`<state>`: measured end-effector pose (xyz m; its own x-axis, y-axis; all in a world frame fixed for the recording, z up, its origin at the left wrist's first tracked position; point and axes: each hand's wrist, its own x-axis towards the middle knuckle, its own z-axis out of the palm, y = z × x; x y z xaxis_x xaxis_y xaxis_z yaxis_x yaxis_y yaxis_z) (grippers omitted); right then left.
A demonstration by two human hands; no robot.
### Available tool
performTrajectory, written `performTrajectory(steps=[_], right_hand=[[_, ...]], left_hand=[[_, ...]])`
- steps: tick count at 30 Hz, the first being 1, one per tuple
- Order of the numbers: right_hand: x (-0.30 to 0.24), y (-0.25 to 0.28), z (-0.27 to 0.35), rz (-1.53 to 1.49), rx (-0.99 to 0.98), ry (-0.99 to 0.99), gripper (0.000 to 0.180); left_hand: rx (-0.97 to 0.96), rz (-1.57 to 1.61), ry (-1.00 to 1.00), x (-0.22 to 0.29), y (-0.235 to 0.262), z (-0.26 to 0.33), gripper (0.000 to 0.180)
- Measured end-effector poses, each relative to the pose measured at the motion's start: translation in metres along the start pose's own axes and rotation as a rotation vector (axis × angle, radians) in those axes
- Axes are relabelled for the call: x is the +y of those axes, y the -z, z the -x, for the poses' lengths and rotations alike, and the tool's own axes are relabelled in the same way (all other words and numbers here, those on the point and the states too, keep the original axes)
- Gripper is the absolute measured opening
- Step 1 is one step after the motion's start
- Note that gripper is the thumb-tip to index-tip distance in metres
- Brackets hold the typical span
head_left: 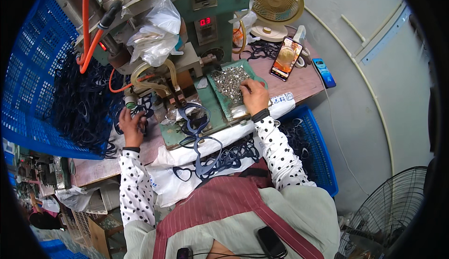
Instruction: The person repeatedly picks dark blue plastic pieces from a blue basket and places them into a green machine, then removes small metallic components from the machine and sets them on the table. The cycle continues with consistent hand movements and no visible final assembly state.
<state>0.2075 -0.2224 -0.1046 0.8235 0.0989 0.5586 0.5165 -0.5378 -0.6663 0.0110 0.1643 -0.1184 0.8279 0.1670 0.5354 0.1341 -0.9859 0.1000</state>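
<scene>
My right hand (255, 97) reaches into a green tray (261, 77). Its fingertips are drawn together at a heap of small shiny metal parts (229, 82); whatever is between them is too small to make out. Over on the left, my left hand (132, 127) has thumb and fingers apart, beside dark blue glasses frames (148, 107) on the table. Between my hands, blue glasses frames (198, 139) hang at the front of a green press machine (187, 67). More dark blue frames (229, 160) lie on white sheeting at my lap.
A large blue basket (23, 114) of dark frames stands at the left, a smaller blue crate (322, 151) at the right. Behind the tray are a phone (286, 58), a blue phone-like item (324, 72) and a small fan (276, 1). A floor fan (388, 207) stands lower right.
</scene>
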Motion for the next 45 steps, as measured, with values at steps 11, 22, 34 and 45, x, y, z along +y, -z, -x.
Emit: performTrajectory(steps=[11, 22, 34, 45], right_hand=[[-0.07, 0.004, -0.012, -0.357, -0.196, -0.117, 0.015], [-0.146, 0.013, -0.004, -0.607, -0.415, -0.093, 0.037], [-0.166, -0.003, -0.01, -0.699, -0.457, -0.23, 0.05], [-0.014, 0.0, -0.022, 0.017, -0.061, -0.132, 0.033]], left_hand=[[0.395, 0.342, -0.078, 0.114, 0.084, -0.006, 0.026], [0.295, 0.528, -0.552, 0.197, 0.093, -0.033, 0.04], [0.292, 0.636, -0.661, 0.197, 0.106, -0.021, 0.033], [0.058, 0.848, -0.714, 0.186, 0.076, -0.041, 0.034]])
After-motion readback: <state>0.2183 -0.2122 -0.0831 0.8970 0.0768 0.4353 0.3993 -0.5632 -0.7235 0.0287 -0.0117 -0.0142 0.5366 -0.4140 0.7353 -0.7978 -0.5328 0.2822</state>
